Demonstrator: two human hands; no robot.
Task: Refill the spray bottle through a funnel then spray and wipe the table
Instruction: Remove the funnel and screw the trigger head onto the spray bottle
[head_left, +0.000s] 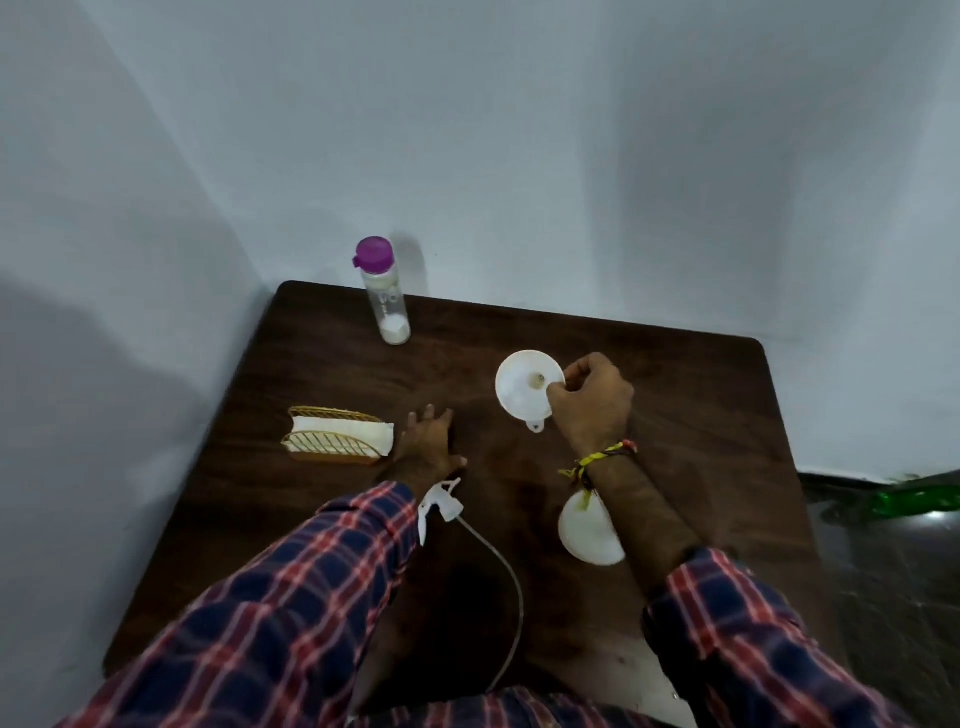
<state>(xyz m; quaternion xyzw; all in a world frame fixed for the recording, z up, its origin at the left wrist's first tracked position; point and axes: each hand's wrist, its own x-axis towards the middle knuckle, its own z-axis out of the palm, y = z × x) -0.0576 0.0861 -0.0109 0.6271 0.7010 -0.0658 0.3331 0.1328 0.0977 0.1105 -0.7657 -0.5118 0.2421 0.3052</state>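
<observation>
Pinching the rim of the white funnel (527, 387), the right hand (592, 402) holds it over the dark wooden bench (701, 415). Left hand (428, 441) lies flat, fingers spread, holding nothing, beside the spray head (440, 506). Markings on the purple-capped bottle (387, 296) are too blurred to read.

Gold wire napkin holder (332, 439) at table's left side.

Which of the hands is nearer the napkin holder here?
Left. The left hand lies flat on the table just right of the napkin holder; the right hand is farther right, pinching the white funnel at its rim.
</observation>
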